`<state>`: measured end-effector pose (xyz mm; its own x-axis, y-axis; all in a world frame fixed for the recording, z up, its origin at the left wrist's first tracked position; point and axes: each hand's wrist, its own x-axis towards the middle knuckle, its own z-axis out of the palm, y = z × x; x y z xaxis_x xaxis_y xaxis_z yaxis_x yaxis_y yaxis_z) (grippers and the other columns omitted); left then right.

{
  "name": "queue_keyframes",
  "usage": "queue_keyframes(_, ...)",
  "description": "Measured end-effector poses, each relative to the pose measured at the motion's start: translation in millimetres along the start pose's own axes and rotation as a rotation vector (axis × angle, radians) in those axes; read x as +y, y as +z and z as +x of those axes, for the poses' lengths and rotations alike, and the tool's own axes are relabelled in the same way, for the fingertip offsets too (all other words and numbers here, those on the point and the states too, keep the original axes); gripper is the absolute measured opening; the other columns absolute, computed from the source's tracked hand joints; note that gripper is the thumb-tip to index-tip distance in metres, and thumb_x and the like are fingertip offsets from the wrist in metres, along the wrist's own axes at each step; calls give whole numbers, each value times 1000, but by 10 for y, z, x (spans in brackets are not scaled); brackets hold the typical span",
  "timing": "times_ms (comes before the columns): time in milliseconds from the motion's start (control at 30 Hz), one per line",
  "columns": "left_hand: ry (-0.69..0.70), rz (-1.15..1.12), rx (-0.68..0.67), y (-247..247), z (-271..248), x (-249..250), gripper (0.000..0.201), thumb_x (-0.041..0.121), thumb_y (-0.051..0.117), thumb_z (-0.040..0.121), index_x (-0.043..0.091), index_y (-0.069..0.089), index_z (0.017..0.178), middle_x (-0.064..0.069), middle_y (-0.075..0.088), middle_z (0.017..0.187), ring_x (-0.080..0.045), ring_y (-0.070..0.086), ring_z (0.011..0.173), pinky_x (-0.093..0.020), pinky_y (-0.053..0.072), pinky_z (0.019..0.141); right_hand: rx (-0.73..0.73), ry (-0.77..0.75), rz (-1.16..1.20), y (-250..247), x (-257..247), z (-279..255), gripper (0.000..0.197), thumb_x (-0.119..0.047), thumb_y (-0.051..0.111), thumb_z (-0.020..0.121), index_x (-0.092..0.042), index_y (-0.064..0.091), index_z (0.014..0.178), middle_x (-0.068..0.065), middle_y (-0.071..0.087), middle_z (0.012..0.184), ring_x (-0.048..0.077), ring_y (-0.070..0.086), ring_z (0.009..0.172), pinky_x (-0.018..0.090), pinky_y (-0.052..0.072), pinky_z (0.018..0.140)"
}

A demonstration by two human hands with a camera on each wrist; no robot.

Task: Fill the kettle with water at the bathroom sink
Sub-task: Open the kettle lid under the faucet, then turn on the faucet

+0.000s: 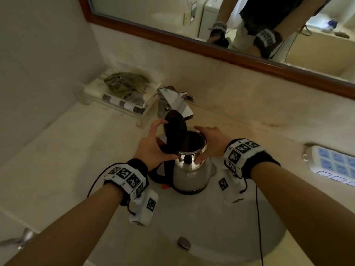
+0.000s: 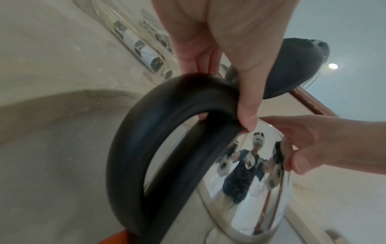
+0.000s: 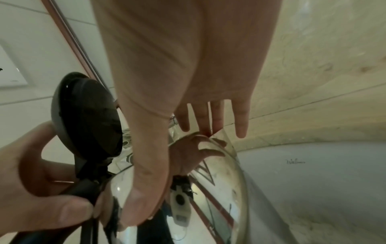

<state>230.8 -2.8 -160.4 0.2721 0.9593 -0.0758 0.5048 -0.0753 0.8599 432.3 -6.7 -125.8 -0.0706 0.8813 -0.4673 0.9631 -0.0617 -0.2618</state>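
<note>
Kettle (image 1: pixel 189 173), stainless steel with a black handle (image 2: pixel 133 148), stands upright in the white sink basin (image 1: pixel 211 217), directly below the chrome faucet (image 1: pixel 175 101). Its black lid (image 1: pixel 175 134) is swung up on the hinge, leaving the mouth open; whether water is inside cannot be told.

At far left of the head view, a clear tray (image 1: pixel 117 98) sits on the beige countertop (image 1: pixel 57 150), holding a crumpled green cloth (image 1: pixel 124 82) and rolled items; it stands apart from the kettle.

Left hand (image 1: pixel 153 144) is at the handle side. Its fingers reach up to the edge of the raised lid, while the thumb (image 2: pixel 248 115) lies against the top of the handle near the hinge. The grip is a loose curl around lid and handle top.

Right hand (image 1: pixel 211 143) is cupped against the opposite side of the kettle's upper body. The thumb presses the polished wall below the rim; the fingers (image 3: pixel 240 122) extend fairly straight past the far side of the rim.

A drain plug (image 1: pixel 184 242) sits in the basin nearest the camera. At far right, a white control panel (image 1: pixel 334 164) with pale blue buttons lies on the countertop. A wood-framed mirror (image 1: pixel 192 45) runs along the wall above.
</note>
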Motion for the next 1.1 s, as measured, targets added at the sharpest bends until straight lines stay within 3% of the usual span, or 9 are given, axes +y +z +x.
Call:
queue_keyframes(167, -30, -20, 23, 42, -2, -123, 90, 14, 85, 56, 42, 29, 122, -6, 65, 73, -19, 65, 72, -21, 49, 62, 16, -24, -25, 61, -42, 83, 113, -40, 83, 62, -19, 15, 150, 7, 40, 145, 29, 29, 134, 41, 30, 109)
queue_keyframes(233, -44, -8, 16, 55, -14, -157, 91, 14, 85, 57, 44, 28, 121, -5, 65, 73, -19, 64, 73, -27, 51, 66, -15, -33, -10, 65, -21, 112, 107, -39, 82, 64, -19, 20, 149, 5, 39, 148, 28, 31, 137, 39, 28, 112)
queue_keyframes(333, -45, 2, 14, 67, 5, -177, 92, 15, 85, 56, 46, 27, 121, -5, 65, 72, -19, 65, 72, -33, 54, 70, -75, 25, 200, -61, 94, 177, 82, -30, 77, 75, -20, 34, 144, 4, 47, 144, 21, 43, 133, 30, 32, 108)
queue_keyframes(400, -47, -7, 32, 62, 23, -193, 92, 16, 85, 56, 46, 27, 121, -4, 65, 71, -18, 65, 71, -31, 52, 69, 44, 40, 290, -205, 171, 241, 66, -24, 67, 85, -19, 36, 143, 6, 51, 141, 21, 47, 129, 29, 33, 107)
queue_keyframes(500, -51, -16, 50, 54, 25, -227, 93, 17, 85, 56, 44, 26, 122, -3, 65, 71, -17, 65, 71, -30, 53, 69, 316, -81, 99, -357, 194, 359, 67, -15, 52, 94, -15, 15, 151, 6, 19, 158, 24, 30, 141, 34, 25, 117)
queue_keyframes(600, -52, -7, 35, 50, 27, -237, 93, 18, 86, 56, 44, 25, 122, -2, 65, 71, -18, 65, 70, -32, 54, 69, 333, -238, -173, -342, 113, 429, 68, -8, 43, 97, -9, 2, 150, 6, -2, 160, 21, 12, 148, 22, 10, 116)
queue_keyframes(667, -43, 3, 15, 49, 34, -224, 93, 18, 85, 57, 45, 24, 121, -3, 65, 72, -18, 65, 71, -33, 54, 69, 317, -269, -325, -297, 97, 457, 67, -6, 40, 97, -6, -2, 150, 9, -7, 160, 21, 8, 148, 25, 10, 118)
queue_keyframes(833, -29, -9, 3, 52, 31, -228, 91, 17, 85, 58, 49, 25, 118, -2, 64, 70, -16, 65, 68, -30, 54, 67, 311, -293, -434, -289, 188, 508, 76, 3, 41, 91, -7, -7, 149, 7, -13, 159, 19, 0, 149, 31, 8, 120)
queue_keyframes(1100, -48, -3, 29, 41, 27, -248, 93, 19, 85, 58, 48, 22, 121, -4, 66, 76, -17, 65, 73, -34, 56, 73, 229, -178, -361, -345, 207, 562, 71, -8, 39, 98, -13, -9, 150, -1, -18, 159, 14, -2, 148, 32, 8, 120)
